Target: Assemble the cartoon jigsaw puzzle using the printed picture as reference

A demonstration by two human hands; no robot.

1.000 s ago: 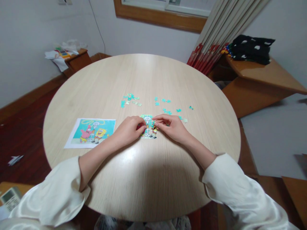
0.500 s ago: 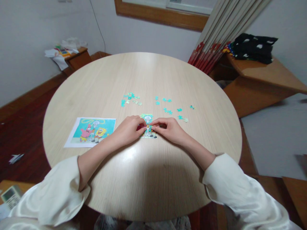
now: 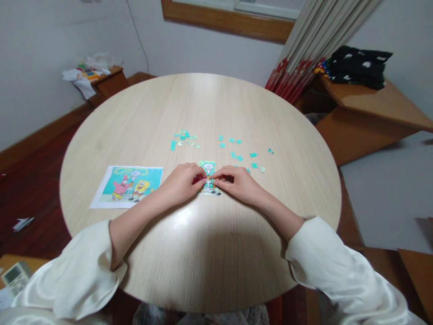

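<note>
A small, partly joined cartoon puzzle (image 3: 207, 168) lies on the round wooden table (image 3: 203, 108), just ahead of me. My left hand (image 3: 182, 183) rests on its left side with fingers curled, fingertips pressed on the pieces. My right hand (image 3: 238, 183) sits on the right side, thumb and fingers pinched together at the puzzle's middle. The fingertips of both hands nearly meet and cover the puzzle's lower half. Loose turquoise pieces (image 3: 184, 139) lie scattered beyond the hands, with more pieces (image 3: 237, 156) to the right.
A printed reference picture (image 3: 128, 186) of the cartoon lies flat to the left of my left hand. Low wooden furniture with dark spotted cloth (image 3: 358, 67) stands at the right. A side table with papers (image 3: 91, 74) is at the far left. A remote-like device (image 3: 13, 280) lies at bottom left.
My right hand has slid left and slightly down, its fingertips now meeting the left hand's over the puzzle's middle. The left hand has hardly moved.
</note>
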